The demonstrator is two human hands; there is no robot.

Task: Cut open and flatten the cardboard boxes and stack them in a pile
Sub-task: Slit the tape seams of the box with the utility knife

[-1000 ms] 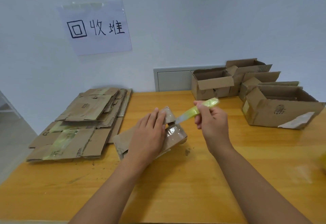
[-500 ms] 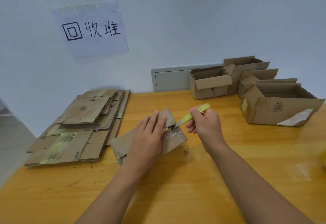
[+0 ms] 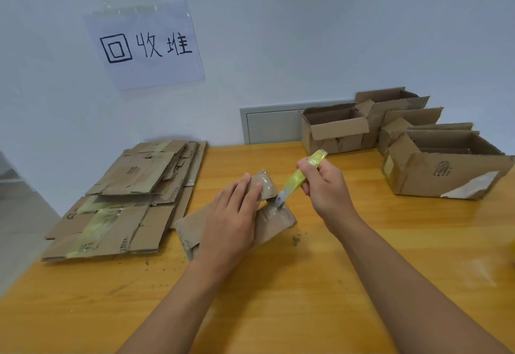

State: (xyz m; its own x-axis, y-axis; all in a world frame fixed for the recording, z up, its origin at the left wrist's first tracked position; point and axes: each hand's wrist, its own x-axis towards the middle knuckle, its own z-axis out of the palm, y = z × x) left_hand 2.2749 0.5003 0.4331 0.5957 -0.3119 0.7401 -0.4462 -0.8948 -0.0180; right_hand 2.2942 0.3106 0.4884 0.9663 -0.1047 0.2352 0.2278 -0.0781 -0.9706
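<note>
A: Looking at the small box [image 3: 267,221], what is hidden from you?

B: The left hand [image 3: 231,218] lies flat on it with straight fingers, pressing it down on the table [image 3: 306,298], so the middle of the box is covered. I see only its left end, its taped right end and one flap [image 3: 264,183] that stands up past the fingertips.

A: And the knife [image 3: 298,178]?

B: The right hand [image 3: 326,186] grasps its yellow handle with curled fingers, so part of the handle is hidden. The blade tip [image 3: 279,199] touches the tape between the raised flap and the box top. How deep it goes in, I cannot tell.

A: What else is hard to make out?

B: At the right edge of the table there is something yellow [image 3: 512,253], cut off and blurred. Near the box lie some dark crumbs [image 3: 295,240]. Both forearms leave the picture at the bottom.

A: What stands around?

B: To the left, well apart from the hands, is the pile [image 3: 125,200] of flat boxes; its near corner lies just beside the small box. At the back right stand open boxes [image 3: 446,169] close together, the front ones hiding parts of the back ones. On the wall is a paper sign [image 3: 145,47], and a grey panel [image 3: 271,125] is partly behind one box.
</note>
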